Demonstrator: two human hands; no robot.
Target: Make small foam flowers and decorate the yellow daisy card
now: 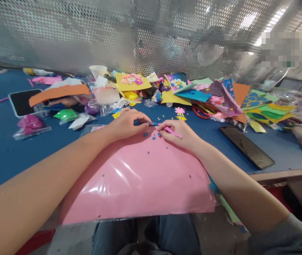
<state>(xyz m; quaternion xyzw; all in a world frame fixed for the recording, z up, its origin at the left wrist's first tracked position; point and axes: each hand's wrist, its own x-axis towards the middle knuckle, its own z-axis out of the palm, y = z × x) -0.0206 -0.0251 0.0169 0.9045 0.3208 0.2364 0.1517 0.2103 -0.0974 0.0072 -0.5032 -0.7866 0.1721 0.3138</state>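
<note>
My left hand (128, 124) rests at the far edge of a pink sheet in clear plastic (140, 177). Its thumb and index finger curve together in a pinch at a small blue piece (154, 124), which looks like soft clay. Opposite it, my right hand (180, 134) holds a thin pink modelling tool (173, 132) that slants across its fingers. The right fingertips are close to the same blue bits. Several tiny blue pieces, such as a blue flower-like bit (153, 138), are scattered on the plastic just below both hands.
Pink and yellow paper-like flowers (180, 112) lie beyond my hands. Coloured sheets, bagged clay (30, 124) and a white cup (98, 71) line the back of the blue table (7, 152). A dark phone (246, 147) lies right, a light-edged phone (23, 101) left. Behind rises a perforated metal panel (73, 35).
</note>
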